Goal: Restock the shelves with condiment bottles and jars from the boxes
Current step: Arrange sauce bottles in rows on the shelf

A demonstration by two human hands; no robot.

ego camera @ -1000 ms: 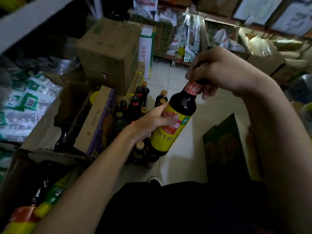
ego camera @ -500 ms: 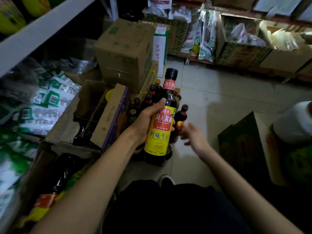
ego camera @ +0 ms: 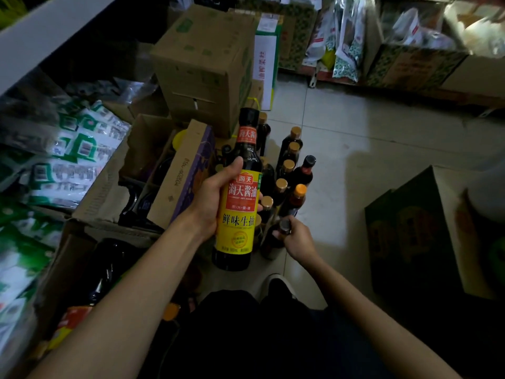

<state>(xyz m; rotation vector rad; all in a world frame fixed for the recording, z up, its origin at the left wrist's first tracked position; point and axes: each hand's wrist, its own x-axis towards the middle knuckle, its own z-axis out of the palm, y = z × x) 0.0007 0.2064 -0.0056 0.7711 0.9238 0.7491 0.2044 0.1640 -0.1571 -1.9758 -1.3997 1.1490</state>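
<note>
One tall soy sauce bottle [ego camera: 240, 209]: dark glass, black cap, red neck band, yellow-and-red label, upright and held clear of the floor [ego camera: 369, 160], in front of the near edge of a bottle cluster. Gripped round the middle by the left hand [ego camera: 209, 206], thumb across the label's upper left corner, fingers wrapped behind with tips showing at the right edge. Just right of it and lower, the right hand [ego camera: 297, 237], clenched round the neck of one small dark bottle [ego camera: 272, 243] with a dark cap; base down at floor level, actual contact unclear. Behind that, a cluster of standing bottles [ego camera: 285, 158] on the floor: six tan caps, one orange cap and one dark cap counted, any others hidden behind the held bottle. Left of the cluster, one open box [ego camera: 177, 173] with a purple-printed flap, dark bottle shoulders showing inside, number unclear. Further back, one closed cardboard box [ego camera: 205, 67] stacked higher, and one white-and-green carton [ego camera: 266, 58] on end just beside it. At right on the floor, one dark green box [ego camera: 404, 242], well apart from the cluster. At far left, one shelf [ego camera: 54, 36] edge above stacked green-and-white bags [ego camera: 73, 157], too blurred to count. One shoe [ego camera: 278, 284] just below the held bottle.
</note>
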